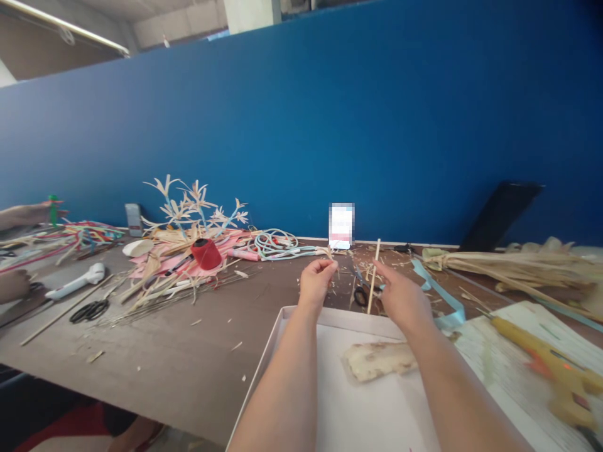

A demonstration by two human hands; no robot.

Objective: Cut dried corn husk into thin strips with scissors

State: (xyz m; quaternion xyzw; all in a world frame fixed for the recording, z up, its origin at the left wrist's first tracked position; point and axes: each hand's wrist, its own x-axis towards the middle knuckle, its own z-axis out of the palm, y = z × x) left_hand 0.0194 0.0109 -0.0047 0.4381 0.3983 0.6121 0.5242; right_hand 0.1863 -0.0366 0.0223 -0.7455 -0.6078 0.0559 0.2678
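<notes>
Above tray (362, 414), left hand (316, 284) pinches a straw (330, 254), right hand (400, 298) closes on a stick (375, 263) (thin, upright); squeezed harder, it could snap or slip onto the tabletop (188, 351).

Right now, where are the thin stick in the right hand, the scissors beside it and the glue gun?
thin stick (377, 250), head view, bare upper end.
scissors (361, 295), head view, black handle loop.
glue gun (521, 334), head view, yellow barrel.

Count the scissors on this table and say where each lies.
2. One pair lies at the table's left, beside the white tool. The other lies between the left hand and the right hand, behind the thin stick it holds. Others may hide under the straw pile.
</notes>
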